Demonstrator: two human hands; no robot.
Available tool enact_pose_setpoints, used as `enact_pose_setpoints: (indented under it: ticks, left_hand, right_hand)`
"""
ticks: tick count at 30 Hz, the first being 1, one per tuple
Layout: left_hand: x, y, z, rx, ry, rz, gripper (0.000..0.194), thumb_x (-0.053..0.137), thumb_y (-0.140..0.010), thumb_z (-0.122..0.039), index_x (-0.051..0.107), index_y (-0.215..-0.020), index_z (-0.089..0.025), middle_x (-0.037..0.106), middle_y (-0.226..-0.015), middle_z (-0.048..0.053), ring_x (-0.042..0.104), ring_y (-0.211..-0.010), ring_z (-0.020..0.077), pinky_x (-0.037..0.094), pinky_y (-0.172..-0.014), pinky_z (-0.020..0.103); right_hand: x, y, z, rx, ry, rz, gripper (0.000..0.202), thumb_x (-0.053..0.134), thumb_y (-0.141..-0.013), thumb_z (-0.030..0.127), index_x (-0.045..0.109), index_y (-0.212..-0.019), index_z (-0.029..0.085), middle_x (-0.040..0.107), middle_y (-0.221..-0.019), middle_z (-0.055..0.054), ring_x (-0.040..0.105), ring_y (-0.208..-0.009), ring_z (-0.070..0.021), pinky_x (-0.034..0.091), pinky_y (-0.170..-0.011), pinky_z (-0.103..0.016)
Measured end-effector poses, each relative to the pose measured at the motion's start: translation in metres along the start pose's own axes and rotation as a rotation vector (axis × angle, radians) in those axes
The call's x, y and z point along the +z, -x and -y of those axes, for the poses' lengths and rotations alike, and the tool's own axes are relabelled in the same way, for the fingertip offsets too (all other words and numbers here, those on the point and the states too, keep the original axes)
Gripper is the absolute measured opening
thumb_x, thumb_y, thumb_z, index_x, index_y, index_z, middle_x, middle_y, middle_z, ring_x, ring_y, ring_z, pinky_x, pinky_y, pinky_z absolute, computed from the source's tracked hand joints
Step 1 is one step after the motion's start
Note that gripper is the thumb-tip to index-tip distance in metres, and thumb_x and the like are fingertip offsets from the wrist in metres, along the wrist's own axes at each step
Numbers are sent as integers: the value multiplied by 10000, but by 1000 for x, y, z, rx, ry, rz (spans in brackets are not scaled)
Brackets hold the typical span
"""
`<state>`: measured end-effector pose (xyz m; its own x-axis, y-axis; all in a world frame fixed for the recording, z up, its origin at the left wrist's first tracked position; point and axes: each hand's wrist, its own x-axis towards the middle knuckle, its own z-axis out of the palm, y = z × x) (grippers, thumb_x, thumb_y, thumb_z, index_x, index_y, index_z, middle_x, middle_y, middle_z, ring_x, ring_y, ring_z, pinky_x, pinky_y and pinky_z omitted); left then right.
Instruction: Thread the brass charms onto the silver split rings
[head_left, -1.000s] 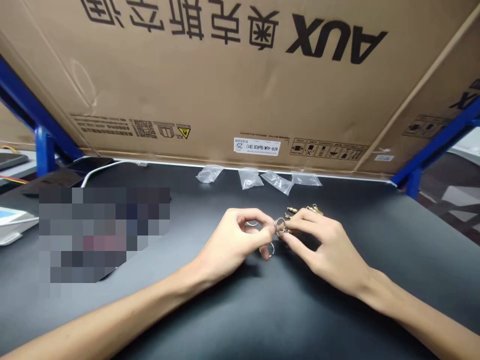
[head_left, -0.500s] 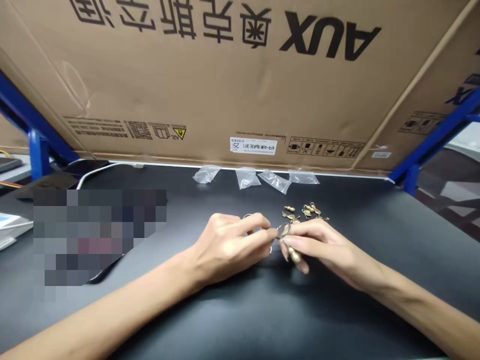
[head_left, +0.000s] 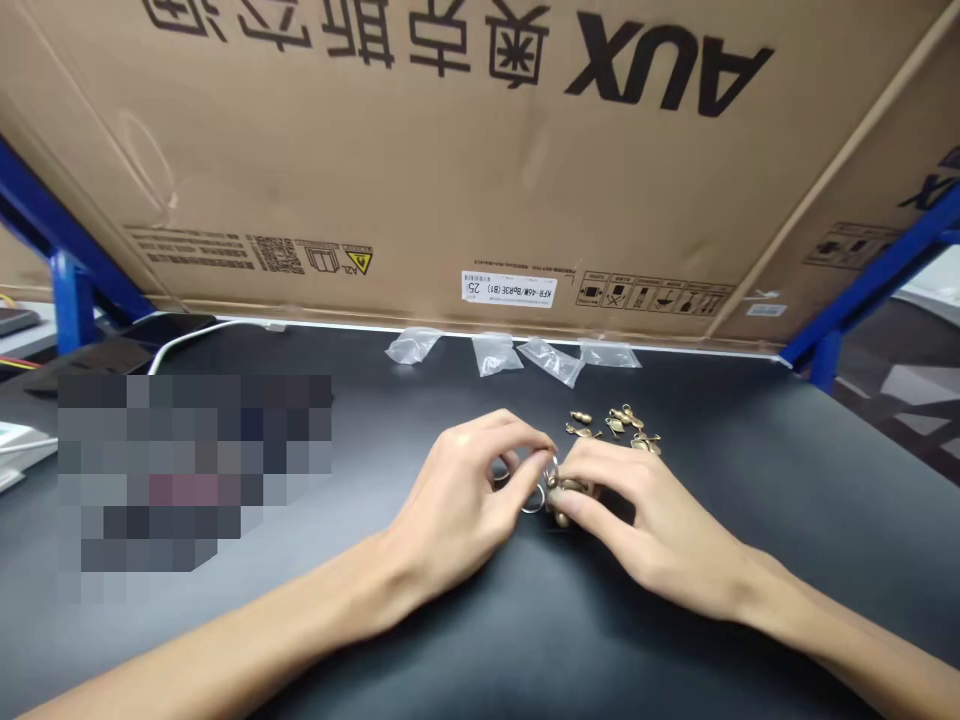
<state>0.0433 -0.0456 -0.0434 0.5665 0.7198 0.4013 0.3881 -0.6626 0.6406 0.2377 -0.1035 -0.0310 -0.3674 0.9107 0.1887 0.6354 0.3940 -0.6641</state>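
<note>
Thumb and forefinger of my left hand (head_left: 474,490) are pinched on a silver key ring (head_left: 553,468). Another silver ring (head_left: 534,499) shows just below those fingertips, and part of a third lies behind the hand. My right hand (head_left: 654,515) is closed at the other side of the pinched ring, its fingertips on a small brass gourd-shaped charm (head_left: 562,519). The fingers partly hide the charm, and how it joins the ring cannot be made out. Several brass charms (head_left: 615,424) lie on the black table just beyond my right hand.
Several clear plastic bags (head_left: 496,354) lie along the back of the black table (head_left: 420,640). A large cardboard box (head_left: 450,180) stands behind them, flanked by blue metal posts (head_left: 73,300). At left are a white cable (head_left: 202,328) and a pixelated area.
My hands have come closer together around the ring. My right hand has turned more palm-down, and the brass charm has shifted left, now largely covered by its fingers.
</note>
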Motion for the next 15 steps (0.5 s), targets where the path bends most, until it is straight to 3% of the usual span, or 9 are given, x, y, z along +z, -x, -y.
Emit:
enact_pose_setpoints:
  ticks: [2,4,9,13,15]
  left_hand:
    - [-2,0,6,208,-177,-56,200,515,-939,-175,703,-1000,-200,732,-930,30,648,-709,124,481,-642,233]
    - [-2,1,8,319,-241,-73,218,508,-929,-132,695,-1021,-197,740,-899,30,646,-682,124,482,-643,239]
    - [1,0,-2,210,88,-102,161,541,-924,-98,687,-951,-160,709,-866,31,655,-766,101,522,-723,185]
    - [1,-4,10,457,-141,-32,278,484,-887,-16,694,-1024,-136,685,-972,75,640,-737,102,521,-655,190]
    - [-1,-8,20,457,-216,-51,271,511,-882,-36,699,-1042,-148,689,-994,70,638,-720,99,519,-642,191]
  right_hand:
    - [0,-1,3,52,-72,32,273,479,-1002,299,597,-771,213,633,-808,-2,591,-748,-148,470,-748,-287]
    - [1,-1,6,79,-135,42,291,477,-1004,309,584,-754,207,629,-793,6,588,-737,-140,463,-734,-273]
    - [3,-2,3,92,-196,44,274,511,-986,304,580,-746,192,625,-796,1,578,-727,-136,455,-724,-264]
    - [-10,0,6,161,-367,230,257,511,-983,293,616,-779,177,627,-811,-6,573,-698,-127,464,-671,-241]
    - [-18,2,9,159,-427,334,261,528,-979,315,629,-779,180,625,-780,0,578,-700,-129,466,-682,-238]
